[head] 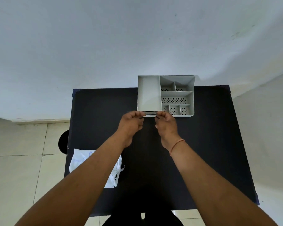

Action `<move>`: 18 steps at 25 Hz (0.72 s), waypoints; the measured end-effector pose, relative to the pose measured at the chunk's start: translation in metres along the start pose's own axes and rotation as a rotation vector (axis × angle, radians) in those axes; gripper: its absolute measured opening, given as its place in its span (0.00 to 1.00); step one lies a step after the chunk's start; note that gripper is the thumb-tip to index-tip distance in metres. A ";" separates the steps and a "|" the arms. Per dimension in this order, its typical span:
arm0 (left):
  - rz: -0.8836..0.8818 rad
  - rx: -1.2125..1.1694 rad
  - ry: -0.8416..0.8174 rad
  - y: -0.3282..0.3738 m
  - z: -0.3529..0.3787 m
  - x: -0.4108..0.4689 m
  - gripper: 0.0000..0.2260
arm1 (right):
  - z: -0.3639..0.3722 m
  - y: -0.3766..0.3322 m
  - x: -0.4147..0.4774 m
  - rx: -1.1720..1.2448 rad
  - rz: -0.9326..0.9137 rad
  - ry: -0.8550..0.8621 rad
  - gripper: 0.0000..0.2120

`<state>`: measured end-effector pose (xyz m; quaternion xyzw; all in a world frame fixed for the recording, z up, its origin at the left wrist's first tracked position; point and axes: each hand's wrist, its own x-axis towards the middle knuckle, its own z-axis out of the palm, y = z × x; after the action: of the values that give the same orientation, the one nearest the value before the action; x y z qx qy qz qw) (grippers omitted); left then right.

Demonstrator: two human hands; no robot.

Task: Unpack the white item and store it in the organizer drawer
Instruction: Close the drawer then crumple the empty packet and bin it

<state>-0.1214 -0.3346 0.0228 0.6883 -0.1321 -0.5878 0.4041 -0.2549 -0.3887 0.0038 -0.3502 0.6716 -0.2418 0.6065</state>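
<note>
Head view: left hand and right hand both pinch the organizer drawer front (barely open, seemingly); empty white packaging lies on the worktop

One head-worn wide-angle view looks steeply down. The dark rectangular table fills centre; the grey compartmented plastic organizer sits toward twelve o'clock.

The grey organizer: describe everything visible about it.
The grey organizer looks like matte plastic, a rectangular box open on top, standing at the table's far edge by the wall. One long plain compartment fills its left side; six smaller ones on the right have perforated floors. All look empty. Both hands meet at a thin drawer edge along its near base.
</note>
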 end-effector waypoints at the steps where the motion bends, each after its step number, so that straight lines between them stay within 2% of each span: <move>1: -0.009 0.001 -0.025 0.002 -0.001 0.000 0.14 | 0.001 -0.001 -0.001 0.016 0.016 0.014 0.12; 4: -0.005 0.112 0.016 -0.004 -0.015 -0.005 0.12 | 0.001 0.000 -0.016 -0.027 0.036 -0.001 0.08; 6: -0.023 0.136 0.117 -0.018 -0.034 -0.010 0.09 | 0.008 0.007 -0.034 -0.083 0.078 -0.169 0.09; 8: -0.057 0.166 0.255 -0.037 -0.060 -0.017 0.07 | 0.026 0.021 -0.049 -0.242 0.143 -0.309 0.12; 12: -0.146 0.204 0.468 -0.082 -0.115 -0.045 0.04 | 0.064 0.065 -0.072 -0.636 0.115 -0.327 0.21; 14: -0.188 0.204 0.487 -0.104 -0.133 -0.061 0.03 | 0.072 0.082 -0.079 -0.724 0.101 -0.330 0.23; 18: -0.263 0.315 0.420 -0.137 -0.140 -0.078 0.10 | 0.078 0.095 -0.086 -0.740 0.224 -0.388 0.17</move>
<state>-0.0550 -0.1397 -0.0224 0.8604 -0.0449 -0.4520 0.2312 -0.1935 -0.2540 -0.0235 -0.5082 0.6204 0.1530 0.5774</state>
